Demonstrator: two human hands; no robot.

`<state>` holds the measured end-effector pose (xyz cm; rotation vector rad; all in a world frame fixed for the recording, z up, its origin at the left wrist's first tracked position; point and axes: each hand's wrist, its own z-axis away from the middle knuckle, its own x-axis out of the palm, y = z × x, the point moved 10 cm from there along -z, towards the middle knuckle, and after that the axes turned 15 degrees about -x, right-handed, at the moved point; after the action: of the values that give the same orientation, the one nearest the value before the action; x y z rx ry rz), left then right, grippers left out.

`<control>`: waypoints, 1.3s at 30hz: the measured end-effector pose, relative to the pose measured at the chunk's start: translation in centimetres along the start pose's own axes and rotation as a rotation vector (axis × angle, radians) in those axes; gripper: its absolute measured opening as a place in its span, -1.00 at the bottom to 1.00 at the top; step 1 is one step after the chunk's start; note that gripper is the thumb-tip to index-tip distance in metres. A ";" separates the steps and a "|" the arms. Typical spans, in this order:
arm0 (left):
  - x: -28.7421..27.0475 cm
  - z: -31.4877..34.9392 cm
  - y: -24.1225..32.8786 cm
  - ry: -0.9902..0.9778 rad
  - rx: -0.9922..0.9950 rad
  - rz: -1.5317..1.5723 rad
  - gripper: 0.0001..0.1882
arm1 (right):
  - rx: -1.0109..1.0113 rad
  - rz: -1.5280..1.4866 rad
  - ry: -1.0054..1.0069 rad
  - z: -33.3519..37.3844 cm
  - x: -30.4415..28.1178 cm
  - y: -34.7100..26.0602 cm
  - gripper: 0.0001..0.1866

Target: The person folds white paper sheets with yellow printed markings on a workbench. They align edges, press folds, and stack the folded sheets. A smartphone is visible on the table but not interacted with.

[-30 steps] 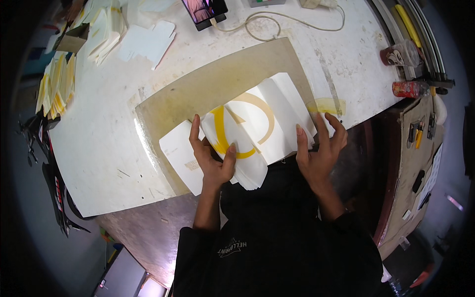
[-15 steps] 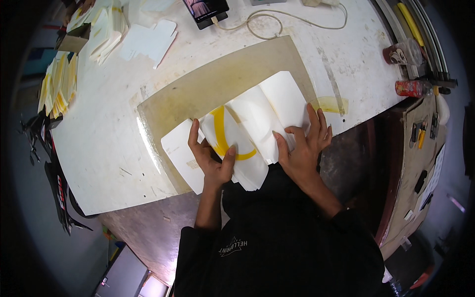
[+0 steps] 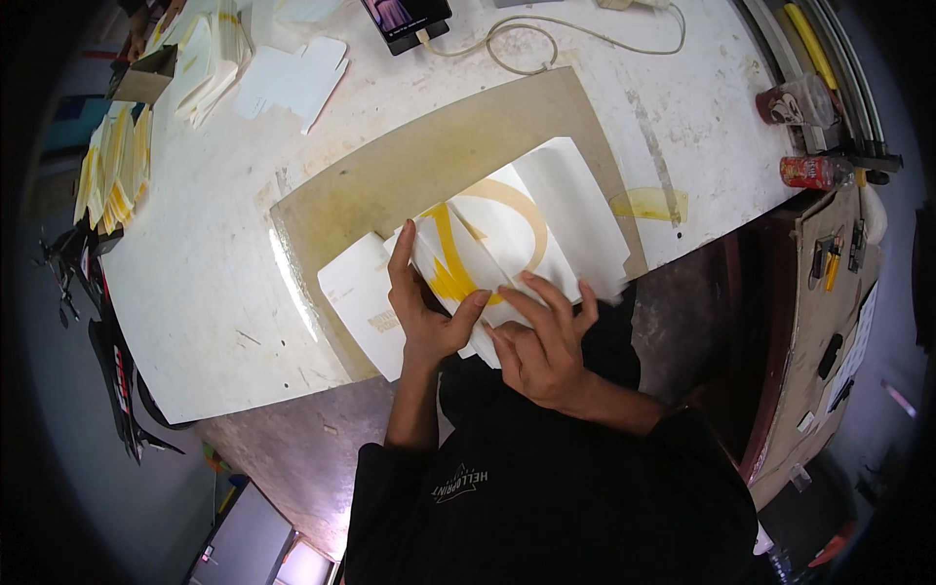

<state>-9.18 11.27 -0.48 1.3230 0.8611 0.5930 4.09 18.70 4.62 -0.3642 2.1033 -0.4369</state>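
An open white booklet (image 3: 564, 234) with loose, curling pages lies on a tan cutting mat, near the table's front edge. Bold yellow curved print marks one raised page, and a paler tan curve shows on the page right of it. My left hand (image 3: 429, 317) grips the raised left pages, index finger stretched along their outer edge and thumb pressed on top. Close beside it, my right hand (image 3: 546, 356) curls over the near edge of the pages, its thumb and index finger closed at the paper. Its other fingers rest on the page.
The tan mat (image 3: 390, 166) covers the middle of the white table (image 3: 195, 322). Stacks of yellow-marked papers (image 3: 122, 171) stand at the far left, near another person's hand. A phone (image 3: 405, 19) with a cable (image 3: 497, 44) lies at the back. A cup (image 3: 795, 102) and red-labelled bottle (image 3: 814, 174) are at right.
My right hand has moved left and nearer, from the booklet's right page to the near edge beside my left hand. A page with a tan curve now shows. My left hand has barely moved.
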 end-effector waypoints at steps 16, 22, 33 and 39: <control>-1.0 0.3 -1.6 0.072 -0.145 0.143 -0.03 | 0.308 0.218 0.200 1.9 -5.7 7.7 -0.60; -1.0 0.4 -1.6 0.081 -0.150 0.151 -0.02 | 0.216 0.095 0.321 2.2 -5.5 6.4 -0.58; -1.0 0.5 -1.9 0.053 -0.135 0.164 -0.04 | 0.305 0.180 0.279 2.9 -6.8 9.1 -0.72; -1.0 0.5 -1.8 0.073 -0.163 0.149 -0.03 | 0.250 0.287 0.210 2.7 -6.6 9.0 -0.75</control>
<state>-9.51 9.92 -2.05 1.2294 0.7607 0.8156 9.04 29.03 4.24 0.1340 2.2262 -0.5782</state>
